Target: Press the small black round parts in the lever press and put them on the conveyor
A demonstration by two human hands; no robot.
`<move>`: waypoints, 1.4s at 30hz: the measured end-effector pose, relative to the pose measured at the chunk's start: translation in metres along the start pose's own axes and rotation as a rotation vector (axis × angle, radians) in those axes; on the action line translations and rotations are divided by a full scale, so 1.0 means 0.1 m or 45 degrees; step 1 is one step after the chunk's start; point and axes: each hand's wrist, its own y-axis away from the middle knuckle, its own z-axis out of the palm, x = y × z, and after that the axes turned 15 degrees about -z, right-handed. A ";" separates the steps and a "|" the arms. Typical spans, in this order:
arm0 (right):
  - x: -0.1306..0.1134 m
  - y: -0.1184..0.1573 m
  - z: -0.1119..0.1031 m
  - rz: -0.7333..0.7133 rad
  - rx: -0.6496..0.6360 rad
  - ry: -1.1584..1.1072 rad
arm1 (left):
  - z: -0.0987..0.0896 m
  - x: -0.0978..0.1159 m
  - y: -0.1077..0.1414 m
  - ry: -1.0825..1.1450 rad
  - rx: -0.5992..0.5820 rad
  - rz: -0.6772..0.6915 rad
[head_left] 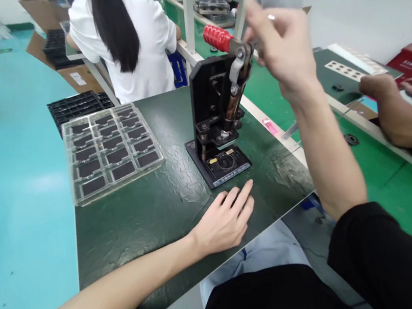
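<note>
A black toggle press (211,99) stands on the dark green tabletop (152,209). Its red ribbed handle (217,38) is raised and points up to the left. Beside the press linkage, my right hand (285,42) is lifted and blurred by motion. Its index finger stretches out apart from the others, and I see nothing held in it. In the press base, a dark part with a ring (225,162) sits under the raised plunger. My left hand (227,218) lies on the tabletop just in front of the base, fingers spread, holding nothing.
Left of the press lies a clear compartment tray (112,150) with dark flat pieces in its pockets. Black trays (75,108) sit behind it. A person in white (134,36) sits ahead. At right runs a green bench (402,197), where another person's hand (388,106) rests.
</note>
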 end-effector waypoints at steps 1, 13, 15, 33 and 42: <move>0.02 0.22 -0.01 0.043 0.164 0.042 | -0.01 0.01 0.01 -0.020 0.013 -0.008; -0.36 1.97 0.35 0.229 -0.503 0.523 | -0.01 0.01 0.02 -0.086 0.021 0.078; -0.35 1.89 0.38 0.184 -0.555 0.579 | 0.00 0.01 0.02 -0.076 0.060 0.081; -0.13 2.56 -1.00 0.755 -0.044 0.719 | 0.11 -0.10 0.06 0.081 0.252 0.066; 1.39 2.22 -1.67 0.848 0.113 0.897 | 0.14 -0.14 0.05 0.125 0.225 0.038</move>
